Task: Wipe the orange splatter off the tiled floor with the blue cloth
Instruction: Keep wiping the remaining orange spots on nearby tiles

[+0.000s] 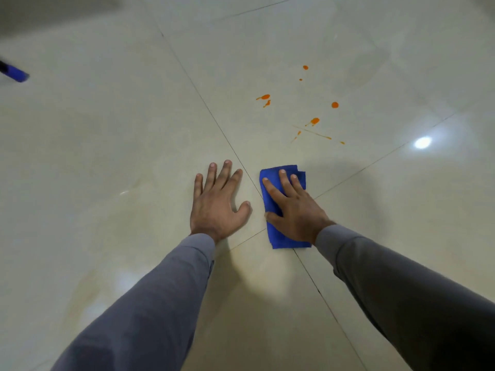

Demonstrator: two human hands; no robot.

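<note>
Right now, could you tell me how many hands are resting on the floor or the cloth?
2. The left hand lies flat on the bare tiled floor; the right hand presses on the blue cloth beside it, short of the orange splatter.

Left hand [218,202]: I have it flat, palm down, fingers straight and slightly spread, thumb angled out to the right.
Right hand [294,210]: I have it palm down, fingers extended forward, thumb out to the left.
Arms: both reach forward, grey sleeves [160,303] down to the wrists.
Spacing: my hands lie side by side, just apart.
</note>
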